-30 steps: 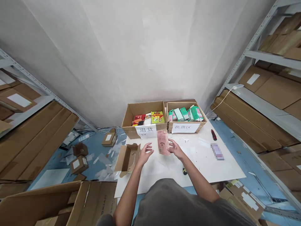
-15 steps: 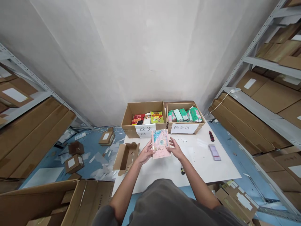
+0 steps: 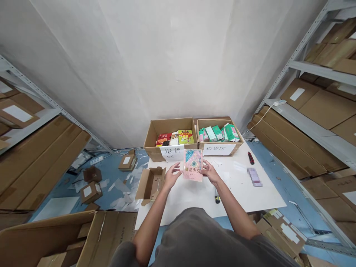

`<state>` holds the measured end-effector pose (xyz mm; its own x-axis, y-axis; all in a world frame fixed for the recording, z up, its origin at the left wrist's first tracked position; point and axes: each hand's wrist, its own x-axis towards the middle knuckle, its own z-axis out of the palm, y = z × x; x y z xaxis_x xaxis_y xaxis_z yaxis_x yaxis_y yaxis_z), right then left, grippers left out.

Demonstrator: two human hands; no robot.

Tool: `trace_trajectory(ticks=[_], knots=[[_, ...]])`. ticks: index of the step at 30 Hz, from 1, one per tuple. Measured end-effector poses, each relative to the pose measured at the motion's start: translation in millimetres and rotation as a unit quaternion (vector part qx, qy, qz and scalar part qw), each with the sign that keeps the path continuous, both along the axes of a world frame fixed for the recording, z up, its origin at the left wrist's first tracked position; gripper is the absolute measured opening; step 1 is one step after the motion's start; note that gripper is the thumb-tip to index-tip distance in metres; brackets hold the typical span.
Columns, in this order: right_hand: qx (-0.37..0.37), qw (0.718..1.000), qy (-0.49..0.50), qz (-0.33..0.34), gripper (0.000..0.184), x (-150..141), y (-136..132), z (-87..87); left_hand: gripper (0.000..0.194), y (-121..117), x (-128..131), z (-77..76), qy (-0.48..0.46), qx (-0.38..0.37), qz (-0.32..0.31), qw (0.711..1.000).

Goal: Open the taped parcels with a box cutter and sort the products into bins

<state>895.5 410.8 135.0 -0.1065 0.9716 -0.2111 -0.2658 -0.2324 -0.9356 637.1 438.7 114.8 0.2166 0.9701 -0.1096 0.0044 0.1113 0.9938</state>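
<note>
A pink and blue book (image 3: 193, 165) with Chinese lettering on its cover is held upright-facing in front of me, over the white table. My right hand (image 3: 209, 173) grips its right edge, thumb on the front cover. Just beside the left edge is my left hand (image 3: 172, 175), its fingers apart and no longer wrapped on the book. Behind the book stands a cardboard box (image 3: 152, 150) with colourful books or packs inside and a paper sign. To its right, another signed box (image 3: 237, 149) holds several green and white cartons.
An opened small carton (image 3: 150, 187) lies on the table (image 3: 183, 207) at left. A yellow-black cutter (image 3: 217, 199), a red-black cutter (image 3: 250, 158) and a blurred purple item (image 3: 254, 177) are at right. Shelves with boxes flank both sides; a large carton (image 3: 111, 233) stands lower left.
The book has shifted slightly right and up with my right hand. My left hand has let go of its left edge, with its fingers now spread. The view has shifted a little.
</note>
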Motion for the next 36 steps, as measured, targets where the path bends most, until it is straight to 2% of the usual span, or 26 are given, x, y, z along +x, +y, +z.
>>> trace_trajectory(ticks=[2,4,6,8,9,11,13,14,18,22,24,26,28,32,34,36], knots=[[0.051,0.998,-0.027,-0.011,0.075,-13,0,-2.3,0.068,-4,18,-0.4,0.019,0.047,-0.025,0.998],[0.105,0.993,-0.044,0.021,0.078,-29,-2,-5.0,0.074,-9,38,-1.3,-0.002,0.081,-0.055,0.995],[0.145,0.986,-0.061,0.059,0.077,-41,-5,-7.9,0.08,-12,52,-1.1,-0.027,0.091,-0.049,0.994],[0.164,0.98,-0.077,0.084,0.077,-44,-6,-10.4,0.08,-10,54,1.7,-0.05,0.078,-0.035,0.995],[0.164,0.979,-0.086,0.082,0.078,-41,-5,-11.3,0.079,-8,50,4.1,-0.063,0.068,-0.037,0.995],[0.144,0.983,-0.11,0.036,0.08,-30,0,-12.4,0.081,-2,35,10.0,-0.1,0.045,-0.062,0.992],[0.102,0.987,-0.124,-0.024,0.083,-16,6,-12.2,0.088,3,16,15.2,-0.137,0.013,-0.112,0.984],[0.077,0.99,-0.114,-0.031,0.084,-9,8,-11.6,0.093,5,7,17.0,-0.152,-0.008,-0.138,0.979],[0.004,0.997,-0.002,0.071,0.077,1,11,-7.1,0.103,8,-12,16.8,-0.168,-0.075,-0.182,0.966],[-0.013,0.997,0.033,0.069,0.071,2,7,-1.9,0.107,10,-12,11.5,-0.163,-0.088,-0.168,0.968],[-0.013,0.998,0.028,0.052,0.07,4,7,-0.1,0.105,12,-9,9.9,-0.124,-0.065,-0.117,0.983],[0.003,1.0,0.014,0.022,0.07,5,9,1.1,0.093,11,-3,8.9,-0.05,-0.025,-0.045,0.997],[0.036,0.999,-0.004,0.005,0.072,2,10,1.6,0.082,6,11,7.2,0.006,0.01,-0.021,1.0],[0.124,0.989,-0.034,0.07,0.076,-16,6,-1.5,0.093,-11,51,-0.7,-0.013,0.037,-0.069,0.997],[0.148,0.982,-0.045,0.106,0.072,-23,2,-6.2,0.096,-16,63,-4.8,-0.028,0.04,-0.051,0.998],[0.152,0.979,-0.053,0.126,0.069,-23,-1,-12.8,0.094,-18,63,-6.4,-0.044,0.029,-0.03,0.998]])
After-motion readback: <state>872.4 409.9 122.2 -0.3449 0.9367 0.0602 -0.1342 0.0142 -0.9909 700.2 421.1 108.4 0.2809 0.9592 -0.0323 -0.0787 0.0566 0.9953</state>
